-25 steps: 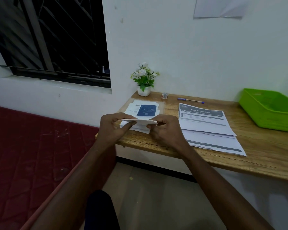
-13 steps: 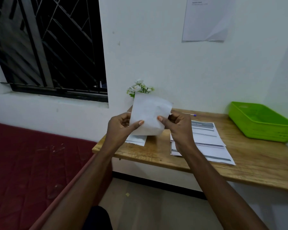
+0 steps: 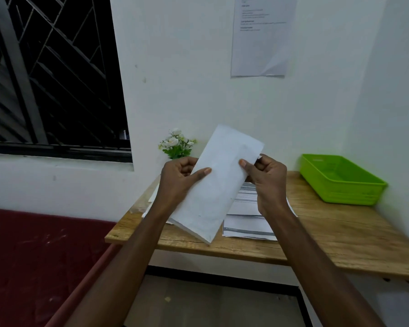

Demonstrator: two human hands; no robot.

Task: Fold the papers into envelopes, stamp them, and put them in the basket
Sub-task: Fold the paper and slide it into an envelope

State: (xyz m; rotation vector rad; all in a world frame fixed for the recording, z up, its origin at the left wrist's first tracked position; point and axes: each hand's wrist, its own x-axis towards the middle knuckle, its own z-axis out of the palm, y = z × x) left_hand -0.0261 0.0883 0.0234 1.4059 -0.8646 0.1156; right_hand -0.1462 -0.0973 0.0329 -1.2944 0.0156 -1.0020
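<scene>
A folded white paper (image 3: 219, 185), long and narrow, is held up above the wooden desk (image 3: 316, 227), tilted with its top end to the right. My left hand (image 3: 177, 180) grips its left edge with the thumb on the front. My right hand (image 3: 265, 178) pinches its upper right edge. A stack of printed papers (image 3: 246, 223) lies on the desk behind it, partly hidden. The green basket (image 3: 340, 180) stands empty at the desk's far right. More paper sheets (image 3: 149, 206) peek out behind my left wrist.
A small white flower pot plant (image 3: 177, 145) stands at the desk's back left against the wall. A printed sheet (image 3: 260, 36) hangs on the wall. A barred window (image 3: 52, 74) is at the left, and a red mattress (image 3: 33, 263) lies below it.
The folded paper was lifted off the desk and now stands raised and turned lengthwise in both hands. The head camera has tilted upward.
</scene>
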